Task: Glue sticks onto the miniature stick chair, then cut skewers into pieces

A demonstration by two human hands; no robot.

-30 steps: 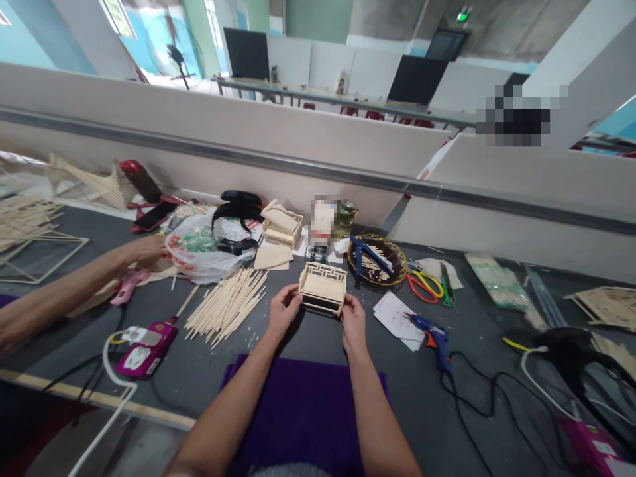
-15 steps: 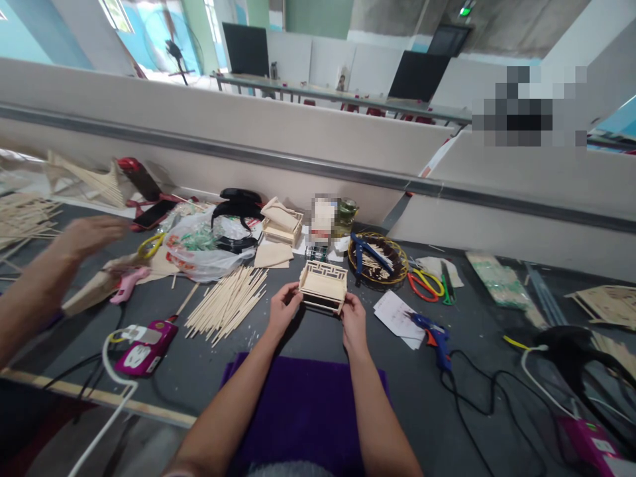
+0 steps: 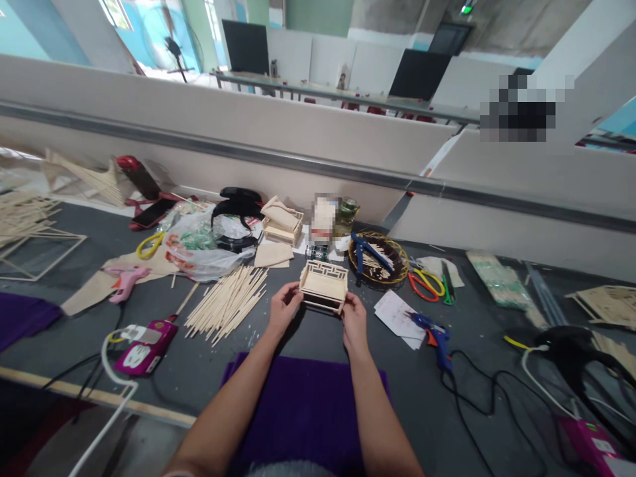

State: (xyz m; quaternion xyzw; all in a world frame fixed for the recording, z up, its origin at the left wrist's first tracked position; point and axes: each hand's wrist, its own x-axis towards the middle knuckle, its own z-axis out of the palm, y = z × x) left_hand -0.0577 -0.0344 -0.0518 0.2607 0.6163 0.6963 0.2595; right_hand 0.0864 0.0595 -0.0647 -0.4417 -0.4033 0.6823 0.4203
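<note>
The miniature wooden bench (image 3: 324,283) lies crosswise between left hand (image 3: 285,307) and right hand (image 3: 354,322), each grasping an end; tabletop (image 3: 479,308) contact unclear.

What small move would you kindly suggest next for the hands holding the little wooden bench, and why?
I'd probably turn the little wooden bench slightly to look it over: the left hand and right hand hold it at opposite ends, so it should turn evenly, and the blue glue gun lies unheld.
</note>
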